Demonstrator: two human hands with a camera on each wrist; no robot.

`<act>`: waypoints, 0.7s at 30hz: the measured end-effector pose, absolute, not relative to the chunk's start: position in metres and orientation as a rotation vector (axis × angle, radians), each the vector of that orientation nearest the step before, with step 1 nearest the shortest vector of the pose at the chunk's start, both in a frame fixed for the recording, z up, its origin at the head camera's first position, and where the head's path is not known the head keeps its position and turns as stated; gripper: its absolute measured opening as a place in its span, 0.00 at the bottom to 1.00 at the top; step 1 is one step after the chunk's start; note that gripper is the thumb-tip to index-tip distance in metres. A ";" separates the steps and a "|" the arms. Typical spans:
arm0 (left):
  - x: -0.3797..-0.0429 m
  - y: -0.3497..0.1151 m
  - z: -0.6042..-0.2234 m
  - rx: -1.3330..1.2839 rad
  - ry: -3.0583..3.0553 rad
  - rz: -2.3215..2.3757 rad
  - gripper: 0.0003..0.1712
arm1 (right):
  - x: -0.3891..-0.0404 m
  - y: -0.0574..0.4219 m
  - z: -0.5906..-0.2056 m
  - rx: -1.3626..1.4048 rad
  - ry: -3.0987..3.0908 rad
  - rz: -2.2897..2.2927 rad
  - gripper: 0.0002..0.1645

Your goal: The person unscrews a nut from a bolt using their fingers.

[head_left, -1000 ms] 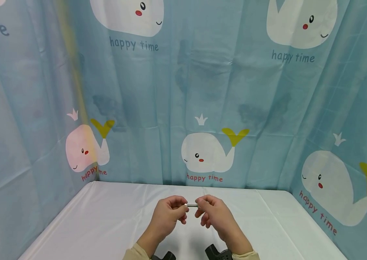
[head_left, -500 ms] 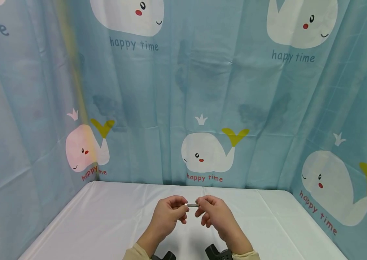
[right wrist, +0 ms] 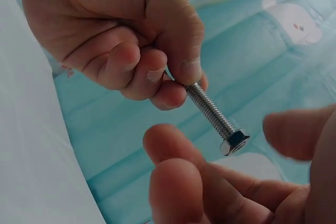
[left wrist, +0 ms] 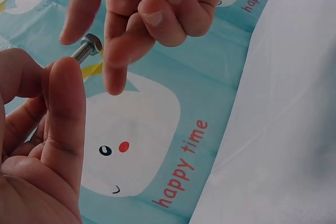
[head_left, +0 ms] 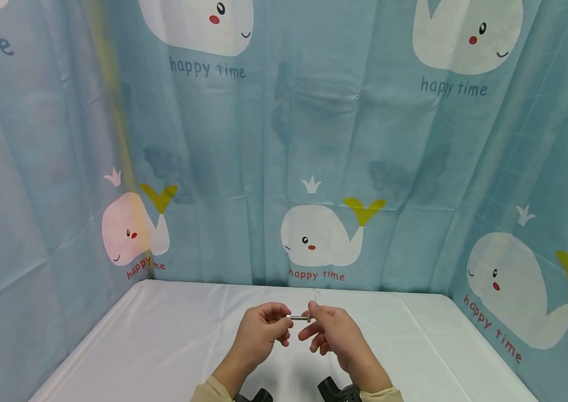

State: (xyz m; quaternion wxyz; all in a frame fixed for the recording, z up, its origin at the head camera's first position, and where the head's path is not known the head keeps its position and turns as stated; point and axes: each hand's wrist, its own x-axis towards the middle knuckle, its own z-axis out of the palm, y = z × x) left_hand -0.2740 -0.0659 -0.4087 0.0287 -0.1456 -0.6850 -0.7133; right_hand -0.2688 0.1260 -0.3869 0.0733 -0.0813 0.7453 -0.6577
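A silver threaded bolt (head_left: 300, 318) is held level above the table, pinched between the thumb and forefinger of my left hand (head_left: 263, 330). Its left end is hidden in those fingers. On its right end sits a hex piece (right wrist: 234, 142) that looks like a nut; the right wrist view shows the threads running up to it. My right hand (head_left: 333, 330) is beside that end, thumb and forefinger spread apart around the hex piece without gripping it. In the left wrist view the bolt (left wrist: 83, 52) points up toward the parted fingers of the right hand (left wrist: 152, 14).
A white cloth (head_left: 163, 340) covers the table under both hands. Blue curtains (head_left: 233, 234) printed with whales stand behind and at both sides. Dark devices (head_left: 336, 389) are strapped at the wrists, near the beige sleeves.
The right hand's fingers have parted from the bolt's right end, baring the hex piece they covered before. The left hand and the bolt stay in place.
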 end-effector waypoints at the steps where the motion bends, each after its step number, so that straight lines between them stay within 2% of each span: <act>1: -0.274 -0.066 -0.409 -0.453 -2.108 -2.208 0.06 | -0.269 0.126 -0.387 -0.237 2.234 -1.968 0.37; 4: -0.274 -0.065 -0.408 -0.460 -2.098 -2.223 0.08 | -0.269 0.126 -0.388 -0.245 2.237 -1.966 0.35; 9: -0.275 -0.066 -0.410 -0.458 -2.103 -2.212 0.09 | -0.269 0.125 -0.387 -0.316 2.258 -1.999 0.20; 12: -0.275 -0.066 -0.410 -0.455 -2.110 -2.202 0.08 | -0.269 0.125 -0.386 -0.331 2.241 -2.022 0.16; 16: -0.276 -0.067 -0.410 -0.454 -2.118 -2.189 0.08 | -0.268 0.126 -0.384 -0.317 2.195 -2.032 0.21; 21: -0.275 -0.067 -0.409 -0.456 -2.110 -2.203 0.07 | -0.267 0.126 -0.385 -0.265 2.208 -1.976 0.36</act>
